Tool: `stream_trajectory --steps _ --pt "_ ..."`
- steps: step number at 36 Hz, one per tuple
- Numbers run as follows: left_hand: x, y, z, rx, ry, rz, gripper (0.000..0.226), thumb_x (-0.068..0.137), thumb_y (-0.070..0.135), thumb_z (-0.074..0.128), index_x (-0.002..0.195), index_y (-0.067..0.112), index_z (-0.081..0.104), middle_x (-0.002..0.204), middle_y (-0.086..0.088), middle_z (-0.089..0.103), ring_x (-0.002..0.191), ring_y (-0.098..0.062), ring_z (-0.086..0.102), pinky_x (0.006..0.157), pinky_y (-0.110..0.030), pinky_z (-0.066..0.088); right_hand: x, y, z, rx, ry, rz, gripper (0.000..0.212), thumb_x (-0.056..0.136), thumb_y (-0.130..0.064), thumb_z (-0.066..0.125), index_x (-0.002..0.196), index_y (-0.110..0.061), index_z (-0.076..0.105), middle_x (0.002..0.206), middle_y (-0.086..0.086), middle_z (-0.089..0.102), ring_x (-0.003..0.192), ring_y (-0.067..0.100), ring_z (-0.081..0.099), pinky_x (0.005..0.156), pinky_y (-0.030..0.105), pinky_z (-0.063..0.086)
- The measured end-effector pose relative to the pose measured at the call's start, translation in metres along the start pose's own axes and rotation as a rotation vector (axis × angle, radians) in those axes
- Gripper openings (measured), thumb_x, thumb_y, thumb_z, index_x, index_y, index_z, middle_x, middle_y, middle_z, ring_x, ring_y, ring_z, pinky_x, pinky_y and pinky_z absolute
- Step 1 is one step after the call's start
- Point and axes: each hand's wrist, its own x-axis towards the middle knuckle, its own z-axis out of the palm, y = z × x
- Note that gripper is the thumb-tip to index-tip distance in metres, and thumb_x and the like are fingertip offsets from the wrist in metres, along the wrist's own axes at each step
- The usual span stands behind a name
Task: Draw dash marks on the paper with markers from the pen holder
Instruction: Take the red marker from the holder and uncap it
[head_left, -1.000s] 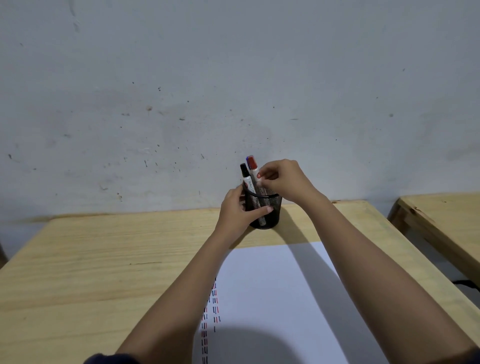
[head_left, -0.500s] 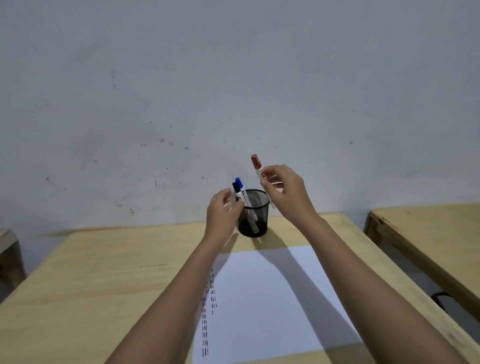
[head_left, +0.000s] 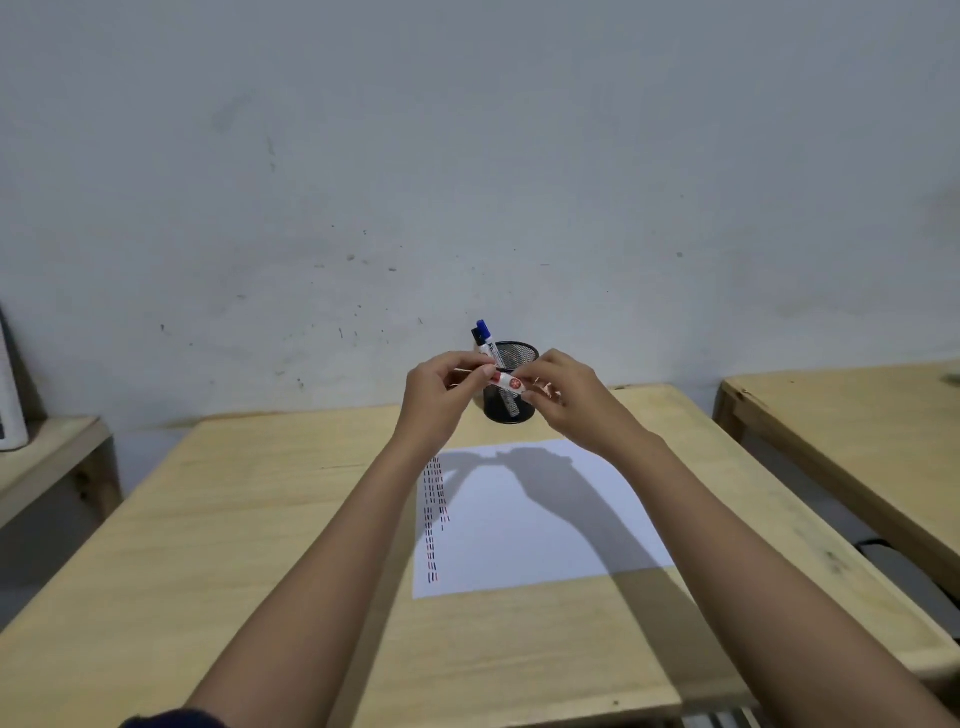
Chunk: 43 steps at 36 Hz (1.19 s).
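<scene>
I hold a red marker (head_left: 506, 381) crosswise in front of the black mesh pen holder (head_left: 522, 358). My left hand (head_left: 447, 387) pinches its left, cap end, and my right hand (head_left: 563, 392) grips its right end. A blue marker (head_left: 487, 340) and a black one behind it lean in the holder at the table's far edge. The white paper (head_left: 540, 519) lies below my hands, with columns of red, blue and black dash marks (head_left: 435, 512) down its left side.
The wooden table (head_left: 208, 545) stands against a grey wall. A second wooden table (head_left: 857, 415) is to the right, across a gap. A low shelf (head_left: 47, 462) with a white object stands at the left.
My right hand lifted the red marker out of the holder and brought it down in front of it. My left hand let go of the holder and took the marker's other end.
</scene>
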Motion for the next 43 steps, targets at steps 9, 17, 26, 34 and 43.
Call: stream_trajectory --steps 9,17,26,34,43 --pt "-0.019 -0.002 -0.014 -0.24 0.12 -0.068 0.009 0.085 0.001 0.062 0.091 0.004 0.069 0.082 -0.008 0.069 0.074 -0.005 0.069 0.078 -0.017 0.054 -0.023 0.013 -0.009 0.221 0.042 0.099 0.015 0.086 -0.019 0.064 0.101 -0.021 0.065 0.095 -0.004 0.062 0.081 0.007 0.057 0.07 0.007 0.041" --pt "-0.031 -0.015 -0.015 -0.418 0.159 -0.159 0.01 0.085 0.003 0.063 0.093 0.003 0.069 0.084 -0.009 0.071 0.073 -0.007 0.071 0.076 -0.015 0.055 -0.036 0.008 0.008 0.938 0.232 0.315 0.011 0.081 -0.001 0.067 0.089 -0.009 0.068 0.07 -0.002 0.067 0.065 0.009 0.064 0.066 0.017 0.052" --pt "-0.043 -0.025 -0.008 -0.274 0.078 -0.156 0.011 0.08 0.002 0.069 0.087 0.009 0.072 0.073 0.005 0.074 0.071 -0.006 0.069 0.075 -0.015 0.053 -0.036 -0.009 0.044 1.563 0.304 0.548 0.005 0.089 -0.005 0.058 0.087 -0.009 0.061 0.069 -0.002 0.063 0.062 0.004 0.063 0.063 0.011 0.053" --pt "-0.043 -0.027 -0.016 -0.082 0.005 -0.118 0.013 0.08 0.006 0.07 0.081 0.018 0.073 0.071 0.01 0.072 0.068 -0.007 0.067 0.079 -0.021 0.054 -0.03 -0.012 0.062 1.422 0.227 0.494 0.013 0.093 -0.007 0.052 0.084 -0.002 0.061 0.06 -0.003 0.067 0.06 0.004 0.064 0.065 0.011 0.053" --pt "-0.043 -0.038 -0.023 -0.109 -0.004 -0.193 0.017 0.086 0.004 0.062 0.099 -0.006 0.069 0.059 0.007 0.07 0.056 -0.001 0.063 0.068 -0.013 0.054 -0.029 -0.009 0.07 1.354 0.183 0.348 0.01 0.093 -0.002 0.048 0.093 0.0 0.058 0.068 -0.002 0.071 0.062 0.006 0.062 0.066 0.012 0.052"
